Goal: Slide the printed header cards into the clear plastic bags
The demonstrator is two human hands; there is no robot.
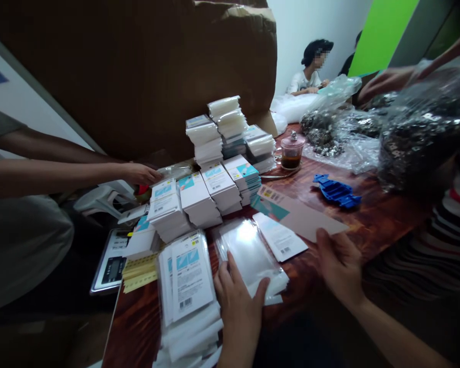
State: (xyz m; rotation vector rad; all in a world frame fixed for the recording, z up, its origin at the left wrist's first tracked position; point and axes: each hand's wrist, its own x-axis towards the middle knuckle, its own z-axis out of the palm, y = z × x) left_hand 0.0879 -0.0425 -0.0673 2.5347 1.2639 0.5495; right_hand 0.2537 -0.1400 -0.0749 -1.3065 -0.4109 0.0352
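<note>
My left hand (pixel 239 301) lies with its fingers apart on a stack of clear plastic sleeves (pixel 249 250). In my right hand (pixel 339 266) is a printed card (pixel 295 214), pinched at its near end and held over the table. Under and beside that card, a small pile of white cards (pixel 278 237) touches the right side of the sleeves. To the left of my left hand, bagged cards (pixel 189 278) lie in an overlapping pile. Behind them stand several stacks of printed cards (pixel 218 184).
A lidded glass cup (pixel 292 152) and a blue plastic part (pixel 336 191) are on the wooden table (pixel 310 291). Bags of metallic pieces (pixel 421 128) lie at the right. A scale (pixel 113 263) is at the left edge. Other people's arms reach in from left and right.
</note>
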